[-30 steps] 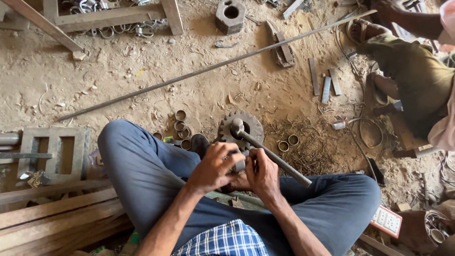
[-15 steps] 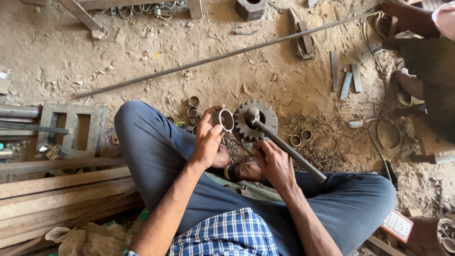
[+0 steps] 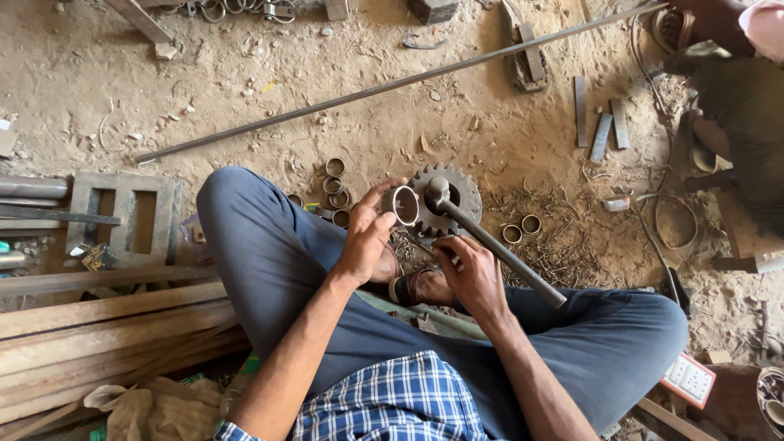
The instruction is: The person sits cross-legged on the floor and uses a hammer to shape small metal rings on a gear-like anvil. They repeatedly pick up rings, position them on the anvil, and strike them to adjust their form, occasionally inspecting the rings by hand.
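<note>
1. Head view: the person sits cross-legged on a dirt floor. The left hand (image 3: 369, 237) is raised, fingers closed around a short metal ring (image 3: 405, 204), its open end facing the camera.
2. The right hand (image 3: 469, 273) is lower, fingers curled near the lap; what it grips, I cannot tell.
3. Just beyond the ring, a gear (image 3: 449, 196) lies on the floor, with a hammer (image 3: 490, 241) resting across it, handle slanting over the right knee.
4. More rings (image 3: 336, 189) lie beside the left knee; two others (image 3: 521, 230) sit right of the gear.
5. A long rod (image 3: 392, 84) crosses the floor farther out.
</note>
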